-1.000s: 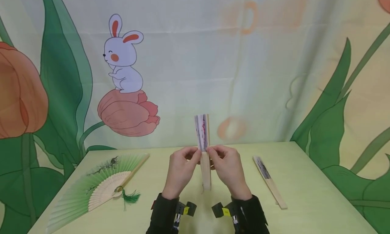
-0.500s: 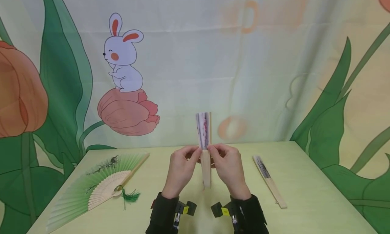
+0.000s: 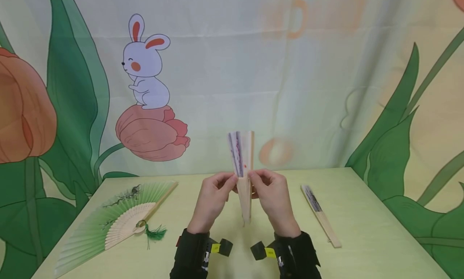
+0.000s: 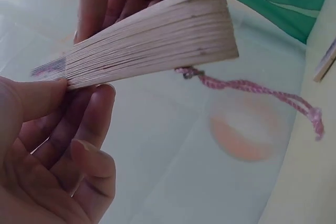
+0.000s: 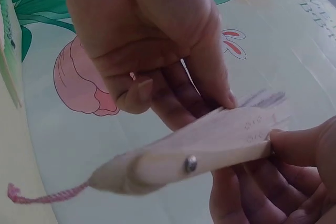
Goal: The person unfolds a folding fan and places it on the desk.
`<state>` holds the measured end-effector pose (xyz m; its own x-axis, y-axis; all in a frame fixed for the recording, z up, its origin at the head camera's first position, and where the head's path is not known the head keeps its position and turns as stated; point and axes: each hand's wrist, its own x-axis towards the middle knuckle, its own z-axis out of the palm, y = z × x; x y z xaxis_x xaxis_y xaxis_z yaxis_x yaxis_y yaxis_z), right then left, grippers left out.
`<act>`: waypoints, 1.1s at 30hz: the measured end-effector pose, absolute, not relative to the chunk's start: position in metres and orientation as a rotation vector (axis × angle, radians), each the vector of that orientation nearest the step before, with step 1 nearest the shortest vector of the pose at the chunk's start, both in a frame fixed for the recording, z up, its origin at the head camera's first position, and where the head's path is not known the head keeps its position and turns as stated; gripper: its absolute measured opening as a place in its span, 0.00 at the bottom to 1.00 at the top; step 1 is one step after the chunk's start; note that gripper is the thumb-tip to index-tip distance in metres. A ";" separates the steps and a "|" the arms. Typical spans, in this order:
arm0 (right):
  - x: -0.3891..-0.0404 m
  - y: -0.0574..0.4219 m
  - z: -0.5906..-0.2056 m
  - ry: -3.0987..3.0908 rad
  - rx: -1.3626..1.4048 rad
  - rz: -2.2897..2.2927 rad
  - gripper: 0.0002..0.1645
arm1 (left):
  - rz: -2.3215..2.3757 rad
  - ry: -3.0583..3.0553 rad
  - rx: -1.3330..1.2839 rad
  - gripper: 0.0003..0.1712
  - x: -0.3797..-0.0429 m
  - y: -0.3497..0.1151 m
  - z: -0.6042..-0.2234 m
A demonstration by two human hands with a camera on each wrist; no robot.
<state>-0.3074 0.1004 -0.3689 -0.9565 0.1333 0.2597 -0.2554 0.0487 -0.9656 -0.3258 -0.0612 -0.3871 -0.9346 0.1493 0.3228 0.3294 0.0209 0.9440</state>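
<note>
A purple-and-white folding fan (image 3: 243, 194) with pale wooden ribs stands upright above the table, slightly spread at its top. My left hand (image 3: 214, 196) pinches its left edge between thumb and fingers. On the opposite edge my right hand (image 3: 273, 198) pinches the fan the same way. In the left wrist view the stacked ribs of the fan (image 4: 157, 38) face the camera, and a pink cord (image 4: 252, 87) hangs from the pivot end. The right wrist view shows the metal rivet (image 5: 190, 164) and the guard stick of the fan (image 5: 226, 158).
At the left of the table (image 3: 232, 263) lies a green folding fan (image 3: 123, 218), spread wide, with a green tassel (image 3: 156, 234). A closed folding fan (image 3: 320, 216) with a dark pattern lies at the right. Behind hangs a printed curtain (image 3: 224, 69).
The fan's leaf has spread a little wider at the top, its left edge tipping left and its right edge moving right. Both hands keep their pinch; the left wrist has shifted slightly left.
</note>
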 end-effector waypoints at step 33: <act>-0.302 0.113 -0.358 -1.864 0.115 2.357 0.12 | -2.416 -1.910 -0.477 0.15 -0.323 -0.078 -0.378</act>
